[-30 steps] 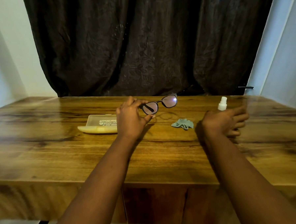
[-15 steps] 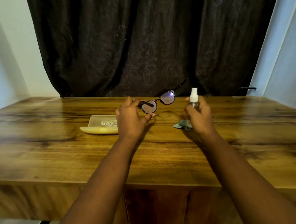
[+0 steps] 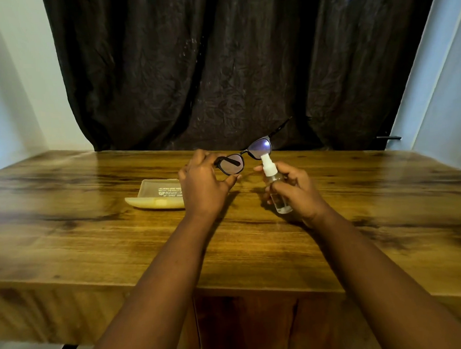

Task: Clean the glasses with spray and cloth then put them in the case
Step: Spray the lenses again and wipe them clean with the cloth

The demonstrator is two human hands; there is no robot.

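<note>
Wood-grain brown covers the counter [image 3: 94,240], and both bare forearms reach out over its near edge toward the middle. The left hand [image 3: 202,187] is raised above the surface with its back to the camera, thumb and fingers curled round the left end of the black-framed glasses [image 3: 243,157], pinching the frame beside the nearer lens. The glasses are held clear of the counter, their long axis running from lower left to upper right; the far lens sits higher and shows a bluish glare, and one temple arm sticks up and to the right against the dark curtain [image 3: 218,68].

The right hand [image 3: 295,191] is wrapped round a small clear spray bottle [image 3: 275,189], fingers curled about its body. The bottle is tilted, its clear base down and toward the camera, its white nozzle up and leaning left, so the top overlaps the lower edge of the far lens in this view. Whether the nozzle touches the lens cannot be told.

Left of the left hand, a pale yellowish case [image 3: 155,195] lies open on the counter, its long axis running left to right, with printed lettering inside the lid; its right end is hidden behind the hand. The cloth is not visible in this view.

Pale walls stand on either side of the curtain.
</note>
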